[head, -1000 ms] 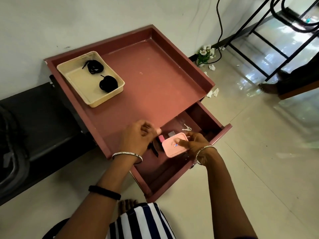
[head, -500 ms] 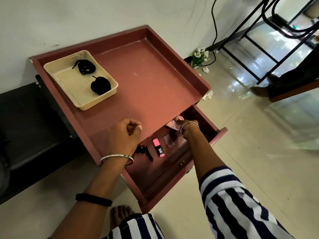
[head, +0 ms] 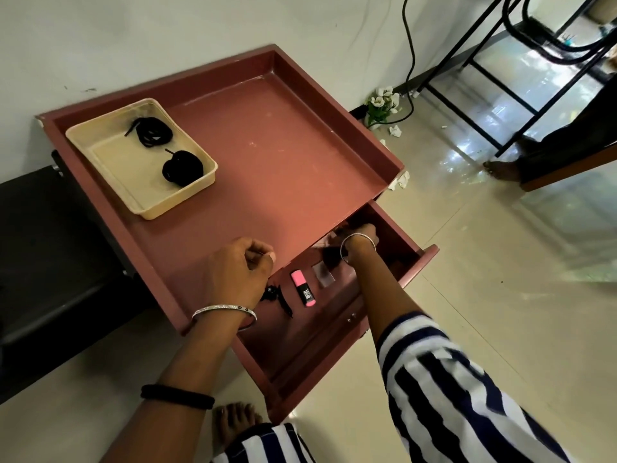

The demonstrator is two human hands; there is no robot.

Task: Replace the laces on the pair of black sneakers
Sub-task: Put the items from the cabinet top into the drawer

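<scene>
Two coils of black laces (head: 150, 132) (head: 183, 168) lie in a beige tray (head: 113, 172) at the back left of a reddish-brown table (head: 283, 155). No sneakers are in view. The table's drawer (head: 317, 332) stands pulled out. My right hand (head: 362, 233) reaches into the drawer's back, under the tabletop, gripping a pink box (head: 326, 240) that is mostly hidden. My left hand (head: 238, 272) hovers at the table's front edge, fingers curled, nothing visible in it.
In the drawer lie a pink highlighter (head: 303, 289), a small black clip (head: 277, 295) and a clear flat piece (head: 323, 272). A black bench (head: 50, 245) stands to the left. On the floor are white flowers (head: 380, 105), black metal frames (head: 467, 61) and another person's foot (head: 500, 168).
My right hand carried the pink box from the drawer's front to its back, under the tabletop. My left hand lifted off the drawer contents to the table edge, uncovering the highlighter.
</scene>
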